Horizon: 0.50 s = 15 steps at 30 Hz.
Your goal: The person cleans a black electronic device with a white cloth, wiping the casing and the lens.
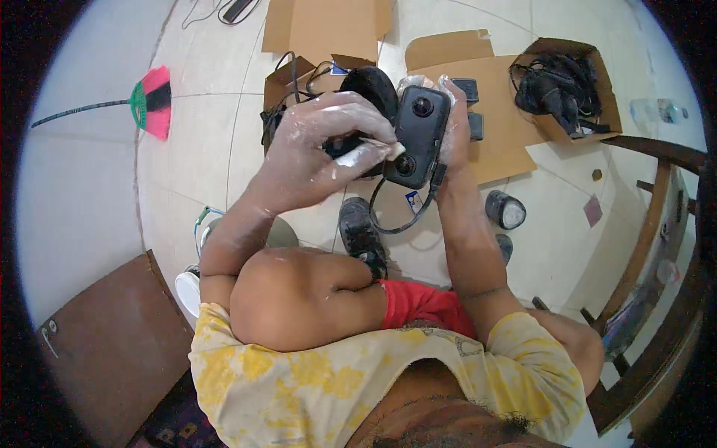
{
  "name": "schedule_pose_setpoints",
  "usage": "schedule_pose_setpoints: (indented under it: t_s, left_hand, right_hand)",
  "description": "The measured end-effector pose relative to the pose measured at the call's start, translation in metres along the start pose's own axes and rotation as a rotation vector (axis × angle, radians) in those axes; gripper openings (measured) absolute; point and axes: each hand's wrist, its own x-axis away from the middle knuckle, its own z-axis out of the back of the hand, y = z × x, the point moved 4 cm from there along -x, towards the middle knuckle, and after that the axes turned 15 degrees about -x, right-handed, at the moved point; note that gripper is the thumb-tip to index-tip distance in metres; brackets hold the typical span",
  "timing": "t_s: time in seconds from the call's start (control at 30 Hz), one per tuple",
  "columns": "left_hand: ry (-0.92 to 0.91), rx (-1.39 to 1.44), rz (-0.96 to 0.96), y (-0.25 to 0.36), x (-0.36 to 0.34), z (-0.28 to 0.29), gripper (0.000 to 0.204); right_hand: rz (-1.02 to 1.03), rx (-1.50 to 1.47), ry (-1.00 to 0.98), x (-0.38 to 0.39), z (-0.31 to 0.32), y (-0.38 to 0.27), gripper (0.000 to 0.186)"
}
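In my right hand (pixel 452 123) is a black handheld camera (pixel 423 138) with two round lenses, one near each end of its face. My fingers wrap round its far and right sides. A black cable (pixel 403 229) loops from its lower right side. My left hand (pixel 325 142) pinches a small white wad (pixel 393 151), perhaps tissue or cotton, against the camera's face at the lower lens. Both hands have a whitish, shiny coating; I cannot tell if it is powder or thin gloves.
An open carton (pixel 280 82) with black cables and gear stands behind my left hand. Flat cardboard (pixel 497 149) lies at the right, by another carton (pixel 609 89) holding black gear. A pink broom (pixel 155 103) is far left, a wooden frame (pixel 644 246) right. A black shoe (pixel 360 230) stands on the tiles.
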Motion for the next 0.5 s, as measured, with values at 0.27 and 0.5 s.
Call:
schedule_pose_setpoints:
  t_s: [0.27, 0.5]
  left_hand:
    - [-0.101, -0.012, -0.044, -0.002, 0.008, -0.004, 0.011]
    - [-0.020, 0.031, -0.028, 0.003, 0.003, -0.009, 0.010]
  right_hand:
    - [0.094, 0.153, 0.034, -0.001, 0.000, 0.000, 0.051]
    - [0.081, 0.094, 0.066, -0.001, 0.000, -0.001, 0.051]
